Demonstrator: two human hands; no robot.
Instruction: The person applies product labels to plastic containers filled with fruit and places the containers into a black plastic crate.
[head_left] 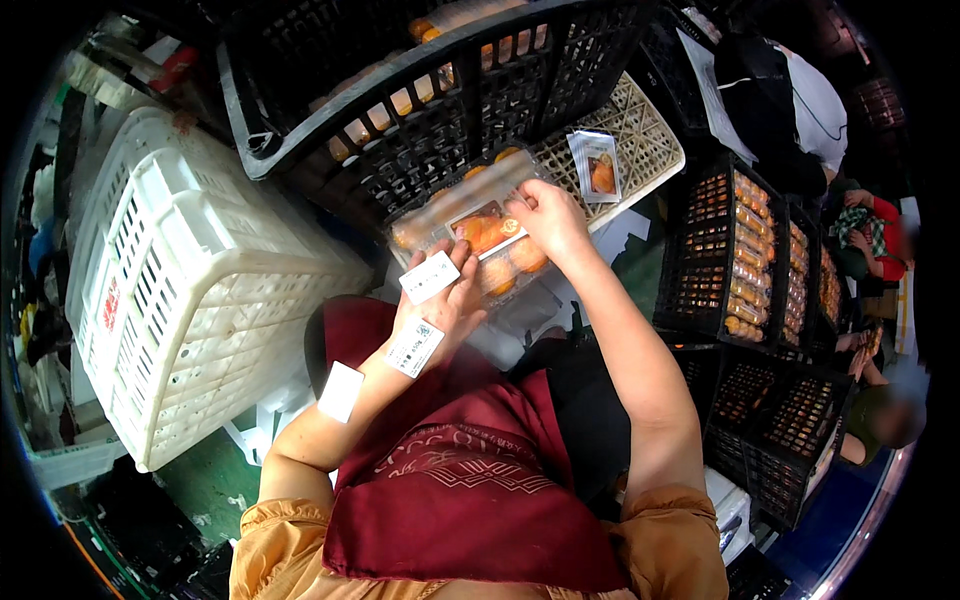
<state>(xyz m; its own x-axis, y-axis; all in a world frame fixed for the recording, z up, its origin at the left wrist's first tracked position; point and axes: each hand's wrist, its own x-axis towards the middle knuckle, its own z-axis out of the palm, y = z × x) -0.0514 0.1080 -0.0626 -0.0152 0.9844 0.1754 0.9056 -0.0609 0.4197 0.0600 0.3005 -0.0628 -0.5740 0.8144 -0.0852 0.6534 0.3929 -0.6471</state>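
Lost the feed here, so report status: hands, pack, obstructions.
Left hand under clear fruit pack, white label at fingers. Right hand presses pack top. Black crate close ahead; nothing between hands.

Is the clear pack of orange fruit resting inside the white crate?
No, both hands, left hand and right hand, hold the clear fruit pack apart from the white crate.

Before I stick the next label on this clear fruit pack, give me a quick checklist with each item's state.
1. Clear pack held by both hands: ok.
2. Right hand on the pack's top: ok.
3. Left hand has a white label ready at its fingers: ok.
4. Spare labels stuck on the left forearm: ok.
5. Lid fully closed: cannot tell.
6. Orange fruit undamaged: cannot tell.
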